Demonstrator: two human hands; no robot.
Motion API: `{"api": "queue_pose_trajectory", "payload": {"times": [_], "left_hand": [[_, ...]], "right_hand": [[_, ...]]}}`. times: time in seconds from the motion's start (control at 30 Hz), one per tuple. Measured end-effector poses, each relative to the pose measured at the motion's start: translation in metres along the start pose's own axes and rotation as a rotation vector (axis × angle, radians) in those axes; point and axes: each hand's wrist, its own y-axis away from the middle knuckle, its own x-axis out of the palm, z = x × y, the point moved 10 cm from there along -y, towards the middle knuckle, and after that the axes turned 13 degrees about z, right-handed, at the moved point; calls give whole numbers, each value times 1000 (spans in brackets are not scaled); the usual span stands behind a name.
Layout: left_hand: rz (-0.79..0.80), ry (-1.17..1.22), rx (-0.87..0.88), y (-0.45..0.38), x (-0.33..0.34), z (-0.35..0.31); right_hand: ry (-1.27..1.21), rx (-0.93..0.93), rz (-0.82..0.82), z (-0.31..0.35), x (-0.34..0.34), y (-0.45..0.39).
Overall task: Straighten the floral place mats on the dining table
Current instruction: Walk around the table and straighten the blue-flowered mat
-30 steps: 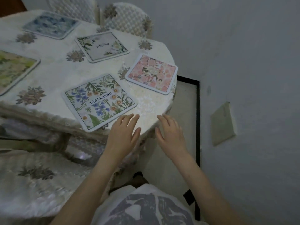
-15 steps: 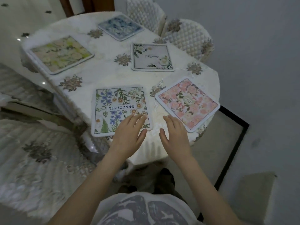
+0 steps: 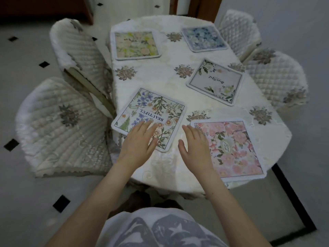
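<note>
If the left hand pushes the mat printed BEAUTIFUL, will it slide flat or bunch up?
The BEAUTIFUL mat lies flat with crisp rounded edges, so it probably slides or turns as one sheet. It looks thin, hence likely light. The tablecloth beneath looks soft and embroidered, so it may drag or wrinkle under the left hand.

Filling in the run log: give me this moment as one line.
left hand: open, flat on BEAUTIFUL mat | right hand: open, at pink mat left edge | BEAUTIFUL mat: skewed | nothing gripped
</note>
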Motion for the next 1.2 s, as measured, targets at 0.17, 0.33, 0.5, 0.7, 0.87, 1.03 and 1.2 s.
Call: {"api": "queue_pose_trajectory", "payload": {"times": [0.17,0.33,0.5,0.7,0.87,1.03,1.2], "left_hand": [[-10,-11,-65,-12,-4,17],[57,-9,-70,-32,17,43],[113,-22,-19,-71,18,85],[129,-1,-16,-120,11,139],[274,119,-177,-146,48,200],[282,100,-226,-152,63,213],[259,129,-351,-152,65,218]], "right_hand": [[49,-84,8,10,1,-31],[44,-73,59,11,30,-61],[-21,9,93,14,57,-106],[-133,224,61,-7,77,-139],[-120,513,143,-41,120,-143],[-67,625,135,-48,135,-144],[-124,596,111,-50,135,-152]]}}
